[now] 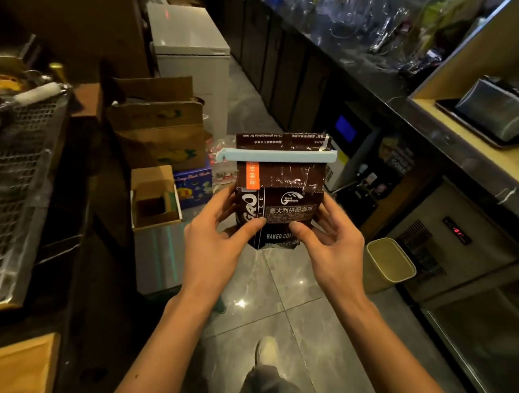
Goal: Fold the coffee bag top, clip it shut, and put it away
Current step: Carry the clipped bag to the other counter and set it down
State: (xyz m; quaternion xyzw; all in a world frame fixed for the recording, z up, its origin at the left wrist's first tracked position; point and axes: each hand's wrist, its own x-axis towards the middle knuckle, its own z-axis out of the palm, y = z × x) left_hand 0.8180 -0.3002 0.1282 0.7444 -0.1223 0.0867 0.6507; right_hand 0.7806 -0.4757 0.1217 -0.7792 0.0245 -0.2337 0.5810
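A dark brown coffee bag (pixel 283 195) with white lettering and an orange label is held upright in the air at chest height. Its top is folded over, and a long pale blue clip (pixel 278 156) is clamped across the fold, sticking out a little on both sides. My left hand (pixel 218 239) grips the bag's lower left side, thumb on the front. My right hand (pixel 330 247) grips the lower right side the same way. The bag's bottom is partly hidden behind my fingers.
I stand in a narrow aisle behind a bar. A dark counter (pixel 383 82) with glassware runs along the right, with fridge units (pixel 451 240) below and a beige bin (pixel 388 263) on the floor. Cardboard boxes (pixel 161 134) and a wire basket (pixel 12 160) sit left.
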